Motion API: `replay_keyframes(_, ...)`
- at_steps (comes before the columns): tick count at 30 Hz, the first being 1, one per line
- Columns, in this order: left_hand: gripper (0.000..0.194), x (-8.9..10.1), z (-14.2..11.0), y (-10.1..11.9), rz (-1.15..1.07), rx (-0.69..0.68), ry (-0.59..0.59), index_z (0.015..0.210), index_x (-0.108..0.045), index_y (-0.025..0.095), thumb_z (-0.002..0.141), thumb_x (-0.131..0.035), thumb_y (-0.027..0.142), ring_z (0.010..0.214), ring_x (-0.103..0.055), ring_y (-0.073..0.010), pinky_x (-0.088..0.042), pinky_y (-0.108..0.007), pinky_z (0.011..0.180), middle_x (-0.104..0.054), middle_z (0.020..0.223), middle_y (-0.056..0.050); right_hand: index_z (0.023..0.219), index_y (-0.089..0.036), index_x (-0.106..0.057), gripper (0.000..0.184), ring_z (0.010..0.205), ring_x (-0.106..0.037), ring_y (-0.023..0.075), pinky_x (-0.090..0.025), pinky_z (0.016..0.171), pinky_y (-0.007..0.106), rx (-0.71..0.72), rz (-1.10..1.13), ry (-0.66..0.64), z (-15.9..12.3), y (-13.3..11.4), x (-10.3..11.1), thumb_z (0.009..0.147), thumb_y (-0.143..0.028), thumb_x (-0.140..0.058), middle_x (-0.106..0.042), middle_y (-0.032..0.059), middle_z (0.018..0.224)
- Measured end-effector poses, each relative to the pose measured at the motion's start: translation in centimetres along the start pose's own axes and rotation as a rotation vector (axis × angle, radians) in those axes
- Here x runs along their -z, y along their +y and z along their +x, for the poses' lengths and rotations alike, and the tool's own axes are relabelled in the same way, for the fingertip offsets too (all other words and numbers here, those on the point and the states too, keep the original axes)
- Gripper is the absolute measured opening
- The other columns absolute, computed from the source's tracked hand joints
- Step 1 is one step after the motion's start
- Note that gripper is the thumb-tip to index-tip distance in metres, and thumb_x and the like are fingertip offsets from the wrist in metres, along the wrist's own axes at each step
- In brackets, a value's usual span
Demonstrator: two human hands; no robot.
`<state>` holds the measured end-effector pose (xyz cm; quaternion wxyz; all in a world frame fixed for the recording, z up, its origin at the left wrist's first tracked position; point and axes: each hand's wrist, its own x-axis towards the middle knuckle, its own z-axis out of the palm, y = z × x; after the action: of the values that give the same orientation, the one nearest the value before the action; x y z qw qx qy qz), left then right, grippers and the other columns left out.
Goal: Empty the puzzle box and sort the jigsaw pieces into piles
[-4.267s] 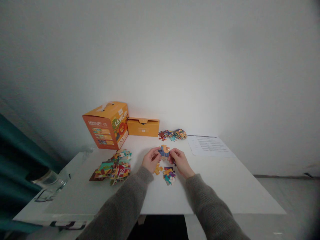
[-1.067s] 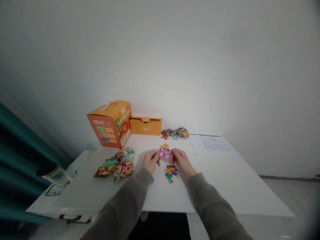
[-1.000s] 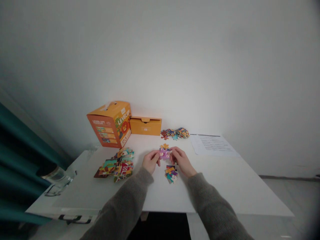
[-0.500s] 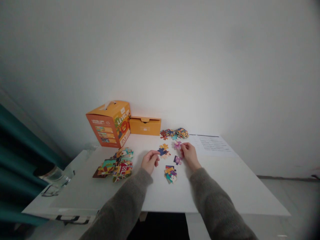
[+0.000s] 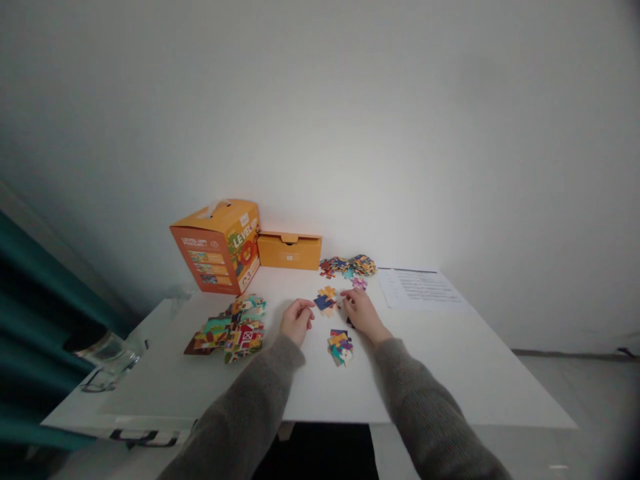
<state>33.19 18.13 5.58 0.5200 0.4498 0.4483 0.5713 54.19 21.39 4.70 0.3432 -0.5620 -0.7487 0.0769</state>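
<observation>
A small joined cluster of blue and orange puzzle pieces (image 5: 325, 301) lies on the white table (image 5: 450, 373) between my hands. My left hand (image 5: 297, 319) rests with curled fingers, its tips pinching the cluster's left edge. My right hand (image 5: 361, 310) lies flat with fingers stretched out, the tips at the cluster's right edge. It holds nothing, and a dark piece peeks out from under it. A loose purple piece (image 5: 359, 283) lies just beyond the right hand. A second small assembled cluster (image 5: 341, 347) sits nearer to me, between my wrists.
A pile of loose pieces (image 5: 347, 266) sits at the back by the wall, and a larger spread of pieces (image 5: 230, 332) lies at left. A tall orange puzzle box (image 5: 217, 245) and a flat orange box (image 5: 290, 250) stand behind. A printed sheet (image 5: 420, 290) lies at right, a glass object (image 5: 103, 363) at far left.
Both hands held a purple piece against the cluster. My right hand then carried a purple piece away to the back, let it go, and came back to the cluster's right edge.
</observation>
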Motion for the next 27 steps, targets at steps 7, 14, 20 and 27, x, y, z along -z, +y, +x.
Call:
replay_keyframes(7, 0.018, 0.0, 0.0, 0.1, 0.024, -0.011, 0.002, 0.077, -0.06, 0.017, 0.063, -0.054, 0.026, 0.039, -0.044, -0.0063, -0.032, -0.019, 0.04, -0.054, 0.055, 0.006, 0.111, -0.018, -0.061, 0.044, 0.105, -0.051, 0.0291, -0.037, 0.089, 0.039, -0.01, -0.411, -0.073, 0.1, -5.0, -2.2, 0.086, -0.054, -0.061, -0.059, 0.0139, 0.109)
replay_keyframes(14, 0.018, 0.2, 0.1, 0.0, 0.042, -0.013, 0.015, 0.076, -0.061, 0.017, 0.062, -0.054, 0.026, 0.039, -0.044, -0.0061, -0.031, -0.018, 0.04, -0.055, 0.055, 0.006, 0.101, -0.017, -0.062, 0.032, 0.102, -0.05, 0.0281, -0.036, 0.086, 0.038, -0.043, -0.33, -0.099, 0.8, -4.0, -3.3, 0.08, -0.04, -0.069, -0.059, 0.0126, 0.106)
replay_keyframes(20, 0.018, 0.2, 0.2, -0.1, 0.04, -0.021, 0.049, 0.077, -0.061, 0.018, 0.062, -0.054, 0.024, 0.042, -0.044, -0.0065, -0.032, -0.018, 0.042, -0.054, 0.057, 0.006, 0.105, -0.017, -0.061, 0.03, 0.101, -0.051, 0.027, -0.037, 0.086, 0.037, 0.132, -0.262, -0.087, 0.0, -3.9, -2.1, 0.08, -0.032, -0.07, -0.062, 0.0113, 0.107)
replay_keyframes(27, 0.027, 0.1, 0.2, -0.4, 0.071, -0.027, 0.068, 0.089, -0.063, 0.016, 0.064, -0.062, 0.027, 0.056, -0.053, -0.0109, -0.04, -0.02, 0.048, -0.06, 0.066, 0.002, 0.126, -0.019, -0.056, 0.043, 0.101, -0.056, 0.0253, -0.041, 0.09, 0.039, 0.152, -0.026, 0.025, -0.8, -4.1, -0.2, 0.085, -0.03, -0.066, -0.065, 0.0112, 0.111)
